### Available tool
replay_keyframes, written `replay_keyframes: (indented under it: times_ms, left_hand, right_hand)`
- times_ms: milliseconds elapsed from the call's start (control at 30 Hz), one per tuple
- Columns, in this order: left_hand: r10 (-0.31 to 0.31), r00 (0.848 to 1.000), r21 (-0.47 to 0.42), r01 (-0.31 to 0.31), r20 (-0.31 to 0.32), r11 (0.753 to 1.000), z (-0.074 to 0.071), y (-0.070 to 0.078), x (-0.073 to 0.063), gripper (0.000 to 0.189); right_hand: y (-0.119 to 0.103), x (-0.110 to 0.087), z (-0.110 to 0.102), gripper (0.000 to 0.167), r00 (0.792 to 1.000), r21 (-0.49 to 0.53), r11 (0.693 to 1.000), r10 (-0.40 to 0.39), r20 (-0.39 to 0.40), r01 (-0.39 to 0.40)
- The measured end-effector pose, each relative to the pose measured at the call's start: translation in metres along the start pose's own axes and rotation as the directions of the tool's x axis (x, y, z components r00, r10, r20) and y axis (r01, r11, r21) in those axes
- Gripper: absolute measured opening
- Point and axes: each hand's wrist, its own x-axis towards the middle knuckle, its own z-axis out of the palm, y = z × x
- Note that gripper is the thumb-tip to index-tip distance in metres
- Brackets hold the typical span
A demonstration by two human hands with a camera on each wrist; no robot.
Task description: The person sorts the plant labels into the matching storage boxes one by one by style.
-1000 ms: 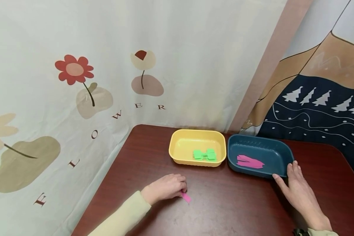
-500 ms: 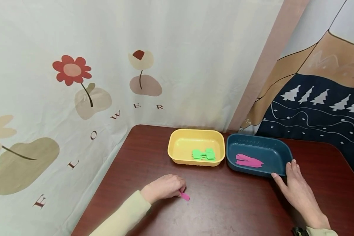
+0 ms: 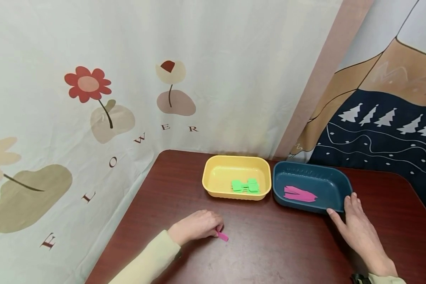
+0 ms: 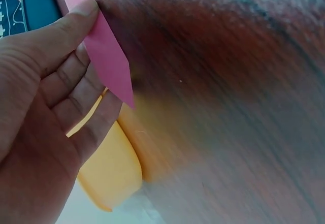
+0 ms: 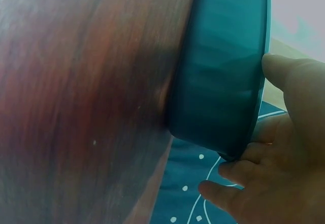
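Note:
My left hand (image 3: 198,226) is low over the table, left of its middle. Between thumb and fingers it pinches a pink plant label (image 4: 104,46), a flat strip with one pointed end. My right hand (image 3: 363,232) rests against the near right corner of a dark blue tray (image 3: 331,197); its fingers are fairly straight. In the right wrist view, the thumb (image 5: 284,71) touches the tray rim and the other fingers lie along its outer side. Several pink labels (image 3: 299,194) lie inside the blue tray.
A yellow tray (image 3: 216,173) stands left of the blue one, close beside it, with several green label-like pieces (image 3: 246,185) in it. Both sit at the back of the dark red-brown table (image 3: 262,244). A printed curtain (image 3: 241,79) hangs behind the table.
The free end of the pink plant label has turned slightly toward the back of the table. Both hands have stayed nearly still, and the trays have not moved.

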Motion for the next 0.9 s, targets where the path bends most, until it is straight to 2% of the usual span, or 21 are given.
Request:
replay_keyframes:
  times_ms: [267,433,633,800,900]
  left_hand:
    - [-0.001,1.000,-0.038,0.001,0.004,0.999,-0.003,0.002,0.003,0.022]
    - [0.027,0.999,-0.009,-0.027,-0.024,1.000,-0.008,0.007,0.011,0.022]
    - [0.094,0.990,0.050,-0.089,-0.102,0.995,-0.017,0.016,0.024,0.018]
    - [0.140,0.973,0.112,-0.121,-0.185,0.986,-0.027,0.026,0.041,0.016]
    - [0.145,0.959,0.085,-0.127,-0.243,0.988,-0.031,0.030,0.052,0.012]
  right_hand:
    - [0.000,0.000,0.001,0.095,1.000,-0.005,1.000,0.004,-0.006,-0.004]
    - [0.000,0.000,0.001,0.095,1.000,-0.005,1.000,0.007,-0.009,-0.007]
    - [0.000,0.000,0.000,0.095,1.000,-0.005,1.000,0.008,-0.010,-0.009]
    - [0.000,0.000,0.000,0.095,1.000,0.000,1.000,0.011,-0.006,-0.011]
    - [0.000,0.000,0.001,0.096,1.000,-0.002,1.000,0.010,-0.007,-0.010]
